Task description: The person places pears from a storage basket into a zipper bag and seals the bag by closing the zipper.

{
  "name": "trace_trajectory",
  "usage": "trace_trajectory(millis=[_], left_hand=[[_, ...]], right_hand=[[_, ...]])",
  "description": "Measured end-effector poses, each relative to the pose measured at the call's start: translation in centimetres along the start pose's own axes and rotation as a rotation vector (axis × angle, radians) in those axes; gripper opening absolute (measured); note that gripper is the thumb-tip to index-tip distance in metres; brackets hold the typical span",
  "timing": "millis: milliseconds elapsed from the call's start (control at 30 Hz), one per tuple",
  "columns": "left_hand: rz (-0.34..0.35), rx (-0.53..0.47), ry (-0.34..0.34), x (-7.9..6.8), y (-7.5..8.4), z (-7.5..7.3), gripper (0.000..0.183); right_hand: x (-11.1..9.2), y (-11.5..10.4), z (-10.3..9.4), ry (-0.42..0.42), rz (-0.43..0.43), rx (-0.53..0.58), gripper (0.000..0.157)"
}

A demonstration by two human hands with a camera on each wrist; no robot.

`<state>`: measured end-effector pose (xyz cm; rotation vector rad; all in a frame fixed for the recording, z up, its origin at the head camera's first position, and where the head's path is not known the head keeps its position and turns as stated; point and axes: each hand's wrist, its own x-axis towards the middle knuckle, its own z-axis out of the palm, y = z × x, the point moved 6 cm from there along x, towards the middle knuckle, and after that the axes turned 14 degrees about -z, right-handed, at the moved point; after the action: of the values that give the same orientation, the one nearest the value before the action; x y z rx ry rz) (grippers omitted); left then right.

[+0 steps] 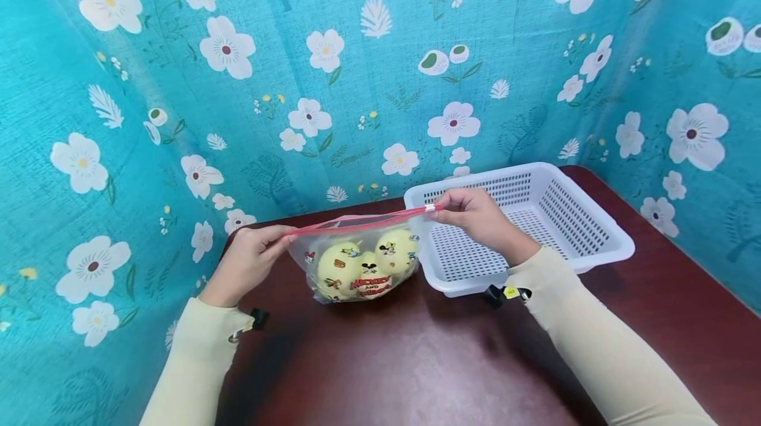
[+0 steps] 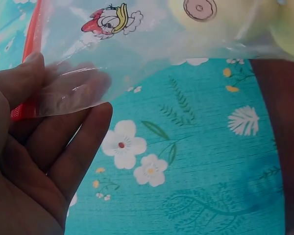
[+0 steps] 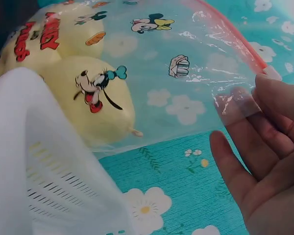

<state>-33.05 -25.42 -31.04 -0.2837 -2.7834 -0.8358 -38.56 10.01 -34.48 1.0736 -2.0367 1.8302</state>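
A clear slider zip bag [image 1: 309, 256] with a red zip edge and cartoon prints hangs stretched between both hands in the head view. Several pale yellow round things [image 1: 337, 271] fill its lower part; one shows a small nub in the right wrist view, and their kind is unclear. My left hand [image 1: 242, 262] pinches the left end of the red edge between thumb and fingers. At the opposite end, my right hand [image 1: 475, 216] pinches the corner beside the white slider [image 1: 430, 207]. The wrist views show fingers behind the see-through plastic.
A white slotted plastic basket [image 1: 600, 251] stands on the dark red table [image 1: 380, 366], right of the bag and partly under the right hand. Behind the table hangs a turquoise flowered cloth [image 1: 357, 82], which also runs along both sides.
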Motion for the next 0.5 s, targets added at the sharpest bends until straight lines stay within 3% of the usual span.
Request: trace_trajectory(millis=[167, 500], left_hand=[[-0.01, -0.014, -0.004, 1.2, 0.1, -0.6, 0.021], [0.007, -0.023, -0.008, 3.0, 1.1, 0.5, 0.019]], right_hand=[[-0.4, -1.5, 0.1, -0.003, -0.031, 0.017, 0.005], [-0.8, -2.5, -1.9, 0.095, -0.072, -0.014, 0.009]])
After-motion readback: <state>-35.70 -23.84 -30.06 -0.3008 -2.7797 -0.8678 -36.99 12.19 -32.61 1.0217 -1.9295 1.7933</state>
